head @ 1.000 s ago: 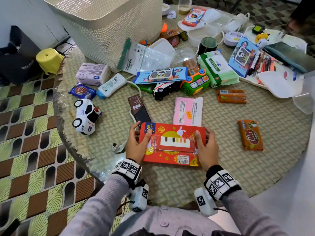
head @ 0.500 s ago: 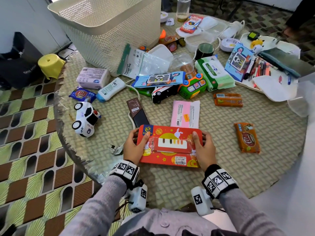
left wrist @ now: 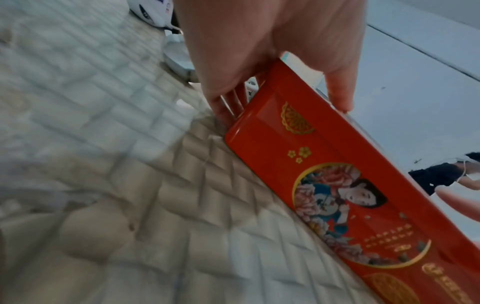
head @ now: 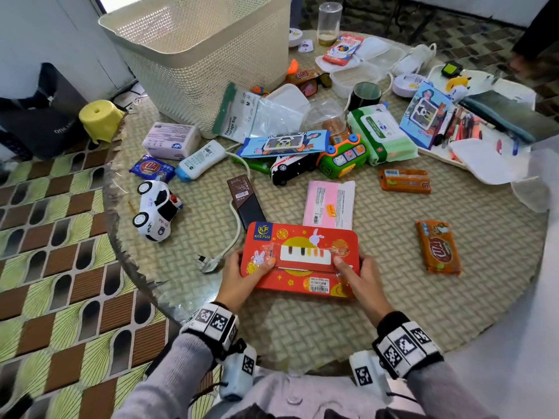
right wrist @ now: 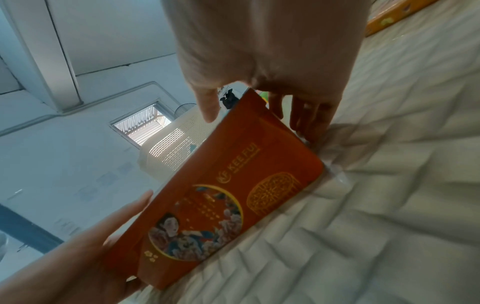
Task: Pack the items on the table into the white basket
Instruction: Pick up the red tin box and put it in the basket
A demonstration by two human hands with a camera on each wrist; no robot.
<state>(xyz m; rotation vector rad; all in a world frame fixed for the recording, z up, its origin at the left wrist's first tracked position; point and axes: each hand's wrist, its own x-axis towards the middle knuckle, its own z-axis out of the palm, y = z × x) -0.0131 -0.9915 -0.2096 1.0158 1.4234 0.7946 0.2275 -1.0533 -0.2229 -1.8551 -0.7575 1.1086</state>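
1. Gripped at both short ends: a flat red rectangular tin (head: 302,258) with gold print and a small wrapped toy piano on its lid, held just above the near part of the round woven-pattern counter (head: 393,313)
2. Left hand (head: 242,275) on the tin's left end, thumb laid over the lid, fingers (left wrist: 228,107) tucked beneath the base
3. Right hand (head: 361,279) on the right end, thumb on top, fingers (right wrist: 309,115) curled under the far edge
4. From the wrist views, tin tilted, its near long side showing a round portrait panel framed with flowers, lower edge close to the counter; touching or not, cannot tell
5. Far left on the counter, the tall white perforated plastic basket (head: 208,52), well apart from the tin
6. Just behind the tin, a pink flat packet (head: 329,204) and a dark brown slim box (head: 245,199)
7. To the left, a white toy police car (head: 155,210); near it a white plug (head: 208,263) on a cable beside the left hand
8. To the right, an orange snack wrapper (head: 438,246) lying alone, another orange bar (head: 405,181) farther back
9. Between basket and tin, a crowded band: a clear resealable bag (head: 260,116), a green toy bus (head: 341,157), a pack of wet wipes (head: 384,134)
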